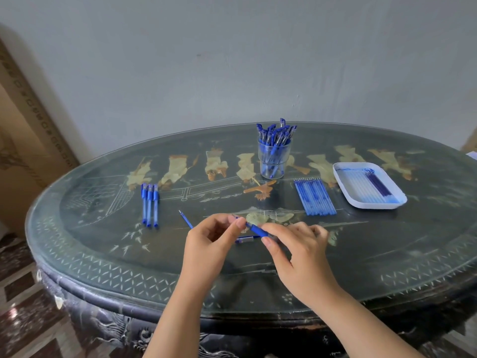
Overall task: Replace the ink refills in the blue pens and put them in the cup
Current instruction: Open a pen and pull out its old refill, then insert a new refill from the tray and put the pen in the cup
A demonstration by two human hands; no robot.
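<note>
Pinching blue pen (pixel 254 229) at one end with left hand (pixel 209 244), gripping the other with right hand (pixel 299 246), over the table (pixel 374 254).

I see an oval glass-topped bench (pixel 103 241) carrying three blue pens (pixel 149 204) at left, a clear cup (pixel 274 164) of pens at the back, a row of refills (pixel 315 196) just beside a white tray (pixel 374 205) at right, plus a loose refill (pixel 186 219) and a short pen piece (pixel 246 239) near the front.
</note>
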